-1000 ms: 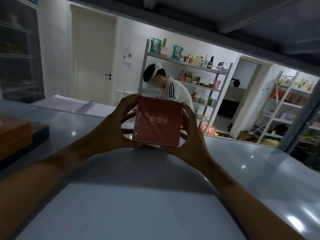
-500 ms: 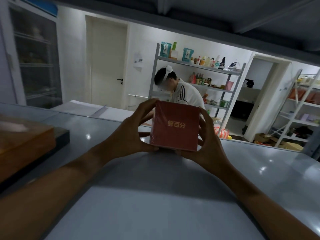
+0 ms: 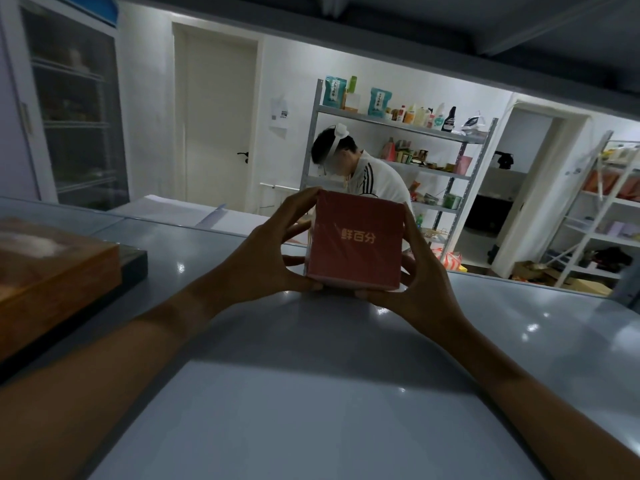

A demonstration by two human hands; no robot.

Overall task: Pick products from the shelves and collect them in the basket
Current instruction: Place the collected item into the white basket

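A red box (image 3: 356,245) with gold characters, wrapped in clear film, sits between both my hands near the far edge of a grey shelf board (image 3: 311,410). My left hand (image 3: 266,261) grips its left side, fingers curled over the top edge and thumb under the bottom corner. My right hand (image 3: 422,282) grips the right side and bottom corner. No basket is in view.
A flat orange-brown box (image 3: 52,271) lies on the shelf at the left. The shelf above (image 3: 415,29) hangs low overhead. Beyond the shelf a person (image 3: 360,171) bends by a metal rack of goods (image 3: 408,133); another rack (image 3: 609,209) stands at the right.
The view has swung left, so the box and my hands now sit further right in the frame. Both hands keep the same hold on the red box.
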